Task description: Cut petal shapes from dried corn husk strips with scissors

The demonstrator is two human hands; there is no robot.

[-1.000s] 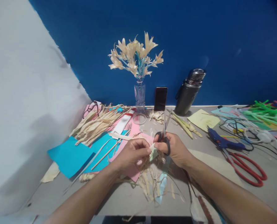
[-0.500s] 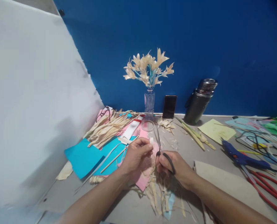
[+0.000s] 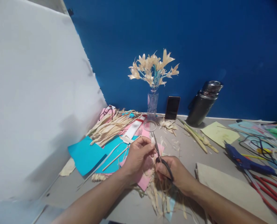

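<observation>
The left hand (image 3: 139, 154) is closed in a pinch, with thumb and fingertips together on a small pale piece (image 3: 152, 141) that pokes up just past them; its lower part is hidden by the fingers. Close by on its right, the right hand (image 3: 174, 171) is curled round the black handles of a pair of scissors (image 3: 157, 150), whose blades point up and away, nearly together, right beside the pale piece. Whether they touch it I cannot tell. Beneath and between the hands lies pink paper (image 3: 143, 182), with narrow husk scraps (image 3: 153, 199) scattered nearer the body. Left of the left hand are bright blue paper (image 3: 87, 155) and a thin stick (image 3: 115, 159), and beyond these a heap of dried husks (image 3: 116, 124). Straight ahead of both hands, a clear bottle (image 3: 152, 104) stands upright holding pale flowers (image 3: 152, 67), with a ring (image 3: 150, 131) lying in front of it. Past the right hand, a phone (image 3: 172, 108) and a dark flask (image 3: 202, 107) stand by the blue wall; to its right lie a blue glue gun (image 3: 246, 161) and red handles (image 3: 271, 189).
</observation>
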